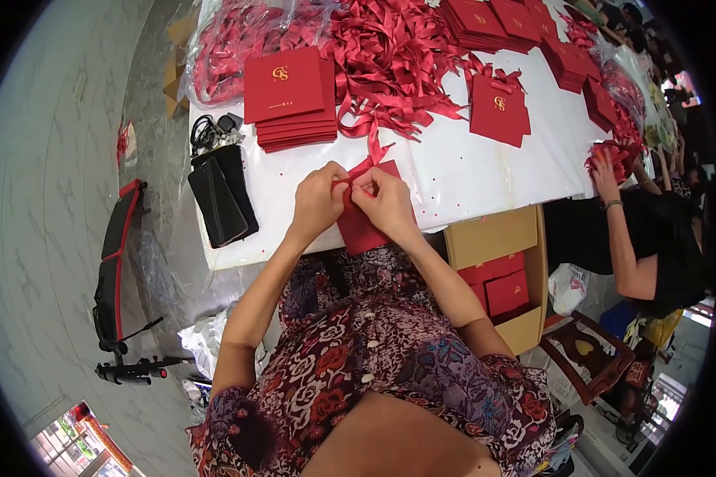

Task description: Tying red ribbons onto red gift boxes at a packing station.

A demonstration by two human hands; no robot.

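Note:
A flat red card or small paper bag (364, 232) lies at the near edge of the white-covered table, partly hidden by my hands. My left hand (318, 205) and my right hand (390, 207) meet over its upper part. Both are closed in a pinch on a red satin ribbon (361, 168), whose tail runs up beyond my fingers. Whether a knot sits between the fingertips is hidden. A stack of plain red cards (290, 87) stands just beyond my left hand. Farther right lies a red card with ribbon (499, 111) at its top.
A heap of loose red ribbons (394, 60) covers the far middle. At left lie a black phone (217, 203) and keys (219, 131). More red stacks (485, 24) stand far right. A cardboard box (493, 238) holds red cards below the edge. A co-worker's hand (607, 176) touches ribboned pieces.

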